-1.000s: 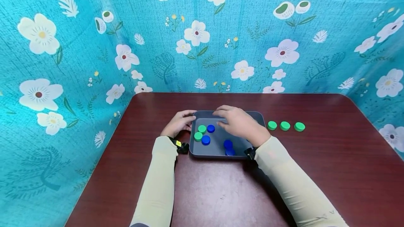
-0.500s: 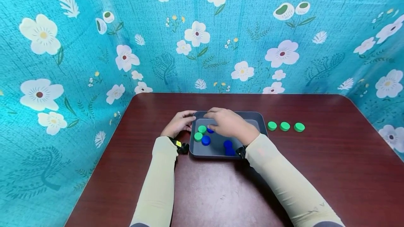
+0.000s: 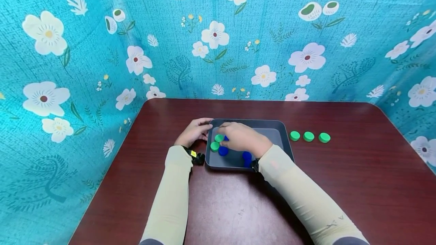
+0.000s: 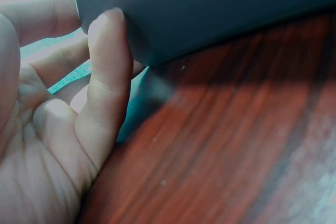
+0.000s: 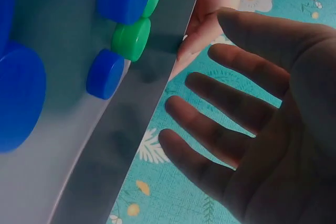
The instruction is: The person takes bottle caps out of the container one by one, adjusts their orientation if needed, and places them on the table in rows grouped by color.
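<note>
A dark grey tray [image 3: 276,137] lies on the table with green and blue bottle caps in it. My left hand [image 3: 193,133] grips its left side near the far corner; in the left wrist view the thumb [image 4: 109,51] presses the outer wall. My right hand [image 3: 243,138] hovers over the left half of the tray, its fingers spread and holding nothing in the right wrist view. Under its fingertips are a green cap [image 3: 219,138] and a partly hidden blue cap [image 3: 226,138]. Beside them sit another green cap [image 3: 214,146] and a blue cap [image 3: 223,151]. Two more blue caps [image 3: 246,155] lie near the front wall.
Three green caps [image 3: 308,136] stand in a row on the brown wooden table [image 3: 361,169], right of the tray. A blue flowered cloth [image 3: 190,75] hangs behind and at both sides of the table.
My right hand has moved left and slightly toward me over the tray, now above the left-hand group of caps. The left hand has kept its hold on the tray.
</note>
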Motion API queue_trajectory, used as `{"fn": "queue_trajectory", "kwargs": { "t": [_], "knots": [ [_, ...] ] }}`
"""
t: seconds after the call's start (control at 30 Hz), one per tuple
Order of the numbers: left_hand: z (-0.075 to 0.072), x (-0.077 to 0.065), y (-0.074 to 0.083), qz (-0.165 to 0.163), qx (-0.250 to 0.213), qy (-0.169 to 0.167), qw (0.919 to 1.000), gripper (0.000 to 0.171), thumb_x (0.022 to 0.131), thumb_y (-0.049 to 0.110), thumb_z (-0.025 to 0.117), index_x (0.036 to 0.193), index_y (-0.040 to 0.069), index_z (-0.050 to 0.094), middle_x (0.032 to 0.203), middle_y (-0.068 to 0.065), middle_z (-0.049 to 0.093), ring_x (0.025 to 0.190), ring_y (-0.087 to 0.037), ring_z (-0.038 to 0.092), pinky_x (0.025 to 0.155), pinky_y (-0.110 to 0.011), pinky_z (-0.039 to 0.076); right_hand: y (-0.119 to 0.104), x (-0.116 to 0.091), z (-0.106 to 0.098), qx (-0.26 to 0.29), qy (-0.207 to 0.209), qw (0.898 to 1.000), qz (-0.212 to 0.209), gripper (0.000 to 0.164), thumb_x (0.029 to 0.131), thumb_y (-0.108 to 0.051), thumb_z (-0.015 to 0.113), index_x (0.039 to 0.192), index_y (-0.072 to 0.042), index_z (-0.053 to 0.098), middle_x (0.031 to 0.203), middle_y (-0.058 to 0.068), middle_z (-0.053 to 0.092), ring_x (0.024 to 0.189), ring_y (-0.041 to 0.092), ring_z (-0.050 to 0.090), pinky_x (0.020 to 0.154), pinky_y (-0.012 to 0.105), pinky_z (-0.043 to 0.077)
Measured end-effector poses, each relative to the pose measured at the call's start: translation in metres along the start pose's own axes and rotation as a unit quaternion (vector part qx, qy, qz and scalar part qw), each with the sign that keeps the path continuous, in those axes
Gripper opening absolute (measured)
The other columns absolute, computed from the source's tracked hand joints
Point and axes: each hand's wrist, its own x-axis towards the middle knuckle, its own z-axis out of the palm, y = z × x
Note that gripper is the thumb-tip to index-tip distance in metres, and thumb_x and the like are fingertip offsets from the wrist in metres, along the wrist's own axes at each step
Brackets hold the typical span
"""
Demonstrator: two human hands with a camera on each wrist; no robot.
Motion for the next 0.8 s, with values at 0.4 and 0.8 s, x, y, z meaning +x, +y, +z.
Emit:
{"fn": "queue_trajectory", "kwargs": {
  "t": [0.4,0.8],
  "knots": [
    [-0.001,0.001,-0.002,-0.003,0.002,-0.003,1.0,0.038,0.097,0.02,0.063,0.133,0.012,0.059,0.08,-0.012,0.059,0.063,-0.019,0.056,0.062,-0.034,0.057,-0.004,0.012,0.004,0.015,-0.047,0.999,0.002,0.047,0.094,-0.027,0.066,0.139,-0.016,0.056,0.141,0.009,0.05,0.128,0.027,0.048,0.104,0.044,0.04],
    [0.0,0.0,-0.001,-0.001,0.002,0.002,1.0,0.036,0.096,0.019,0.062,0.132,0.012,0.061,0.078,-0.012,0.059,0.062,-0.019,0.057,0.061,-0.034,0.057,-0.006,0.022,0.008,0.019,-0.065,0.998,0.003,0.043,0.09,-0.025,0.072,0.131,-0.016,0.063,0.128,0.003,0.061,0.117,0.021,0.056,0.098,0.041,0.045]
  ]
}}
